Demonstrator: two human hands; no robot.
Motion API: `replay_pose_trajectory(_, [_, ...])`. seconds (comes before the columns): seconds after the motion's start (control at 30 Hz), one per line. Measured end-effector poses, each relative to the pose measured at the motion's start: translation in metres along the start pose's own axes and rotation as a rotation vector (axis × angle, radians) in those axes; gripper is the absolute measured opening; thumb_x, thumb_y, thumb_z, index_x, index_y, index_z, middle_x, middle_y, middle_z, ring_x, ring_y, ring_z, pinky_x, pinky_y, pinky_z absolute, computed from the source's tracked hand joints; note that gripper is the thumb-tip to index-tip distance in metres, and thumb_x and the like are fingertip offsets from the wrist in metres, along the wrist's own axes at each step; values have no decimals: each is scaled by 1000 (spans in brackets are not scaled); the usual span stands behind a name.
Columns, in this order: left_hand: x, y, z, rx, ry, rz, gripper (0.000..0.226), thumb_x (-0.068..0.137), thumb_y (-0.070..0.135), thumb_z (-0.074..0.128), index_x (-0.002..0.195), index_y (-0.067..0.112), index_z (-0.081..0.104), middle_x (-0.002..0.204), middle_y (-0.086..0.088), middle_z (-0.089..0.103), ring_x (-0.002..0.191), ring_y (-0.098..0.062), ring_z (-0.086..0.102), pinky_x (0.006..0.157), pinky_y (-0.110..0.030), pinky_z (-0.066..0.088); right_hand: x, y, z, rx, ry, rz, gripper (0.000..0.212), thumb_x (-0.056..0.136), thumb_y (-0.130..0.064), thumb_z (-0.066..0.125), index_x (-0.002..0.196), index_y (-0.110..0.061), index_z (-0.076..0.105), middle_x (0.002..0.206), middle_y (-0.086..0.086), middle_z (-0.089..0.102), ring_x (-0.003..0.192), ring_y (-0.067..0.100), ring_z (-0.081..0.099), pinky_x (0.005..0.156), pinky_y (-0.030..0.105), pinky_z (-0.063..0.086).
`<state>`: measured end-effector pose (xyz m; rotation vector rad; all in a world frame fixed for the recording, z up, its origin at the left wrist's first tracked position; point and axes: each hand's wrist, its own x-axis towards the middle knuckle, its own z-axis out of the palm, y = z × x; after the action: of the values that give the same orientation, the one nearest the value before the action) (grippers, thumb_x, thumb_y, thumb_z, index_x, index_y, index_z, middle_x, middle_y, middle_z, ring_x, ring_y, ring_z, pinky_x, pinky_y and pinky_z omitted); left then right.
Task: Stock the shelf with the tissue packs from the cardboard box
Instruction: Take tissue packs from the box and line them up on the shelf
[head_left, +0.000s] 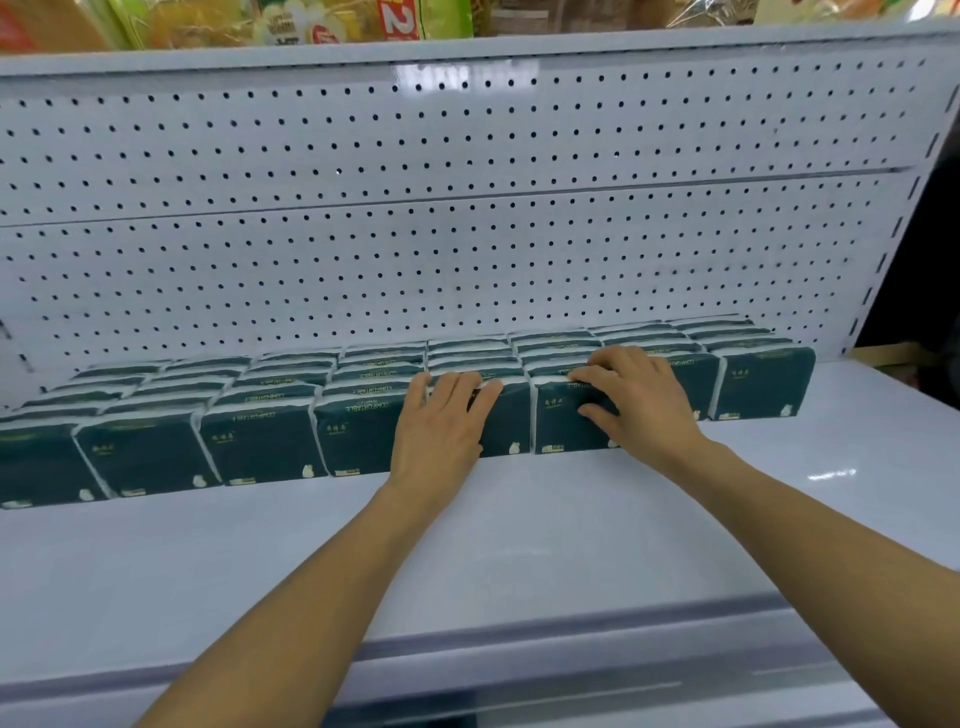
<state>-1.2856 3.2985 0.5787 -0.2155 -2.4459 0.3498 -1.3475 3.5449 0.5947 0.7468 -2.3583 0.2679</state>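
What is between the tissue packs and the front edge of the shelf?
Only bare white shelf, crossed by the person's two forearms, in the head view.

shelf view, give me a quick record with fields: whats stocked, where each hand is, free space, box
stocked: dark green tissue packs standing in rows along the back of the shelf
left hand: left hand lies flat on a front-row pack, fingers straight
right hand: right hand grips the neighbouring front pack, fingers over its top, thumb on its face
free space: bare shelf in front of the packs
cardboard box: not in view
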Motion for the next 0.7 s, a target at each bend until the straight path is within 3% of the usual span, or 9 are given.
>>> replay_pose_trajectory(0.1, [0,0,-5,-41,-20,-7,78,64,33,85,134,21,53,125,-2,59,114,-24,56,107,-48,35,-1,-4,-2,-6,-35,30,39,84,-26,72,122,-20,64,121,2,58,114,27,52,98,43,35])
replay_pose_trajectory(0.2, [-2,5,-22,-146,-96,-59,81,83,47,68,150,25,29,150,1,38,139,-21,34,119,-46,12,-5,-15,-10,-14,-33,86,44,87,-27,68,130,-20,58,136,5,52,127,27,45,107,45,29])
replay_pose_trajectory(0.27, [-8,9,-36,-197,-76,-119,83,87,53,61,153,26,20,157,2,28,145,-19,24,121,-47,6,-10,-27,-18,-9,18,88,50,86,-28,68,134,-19,55,141,7,49,132,29,43,110,48,29])
replay_pose_trajectory(0.4, [-43,18,-64,-295,83,-167,77,85,47,68,149,20,35,150,-4,42,136,-26,42,115,-51,29,-33,-59,-41,46,168,-9,55,86,-27,69,137,-15,51,139,8,51,128,28,48,106,50,37])
replay_pose_trajectory(0.53, [-99,24,-89,-380,149,-250,72,86,40,69,148,21,38,149,-2,44,130,-23,48,98,-43,47,-68,-99,-54,131,199,-70,52,89,-29,65,137,-14,50,133,6,56,117,25,54,90,41,48])
replay_pose_trajectory(0.7, [-187,22,-119,-336,121,-309,66,87,43,63,145,21,41,145,-4,48,124,-25,53,94,-43,48,-118,-158,-52,210,157,-147,49,89,-34,57,133,-15,53,129,6,59,113,24,54,86,39,49])
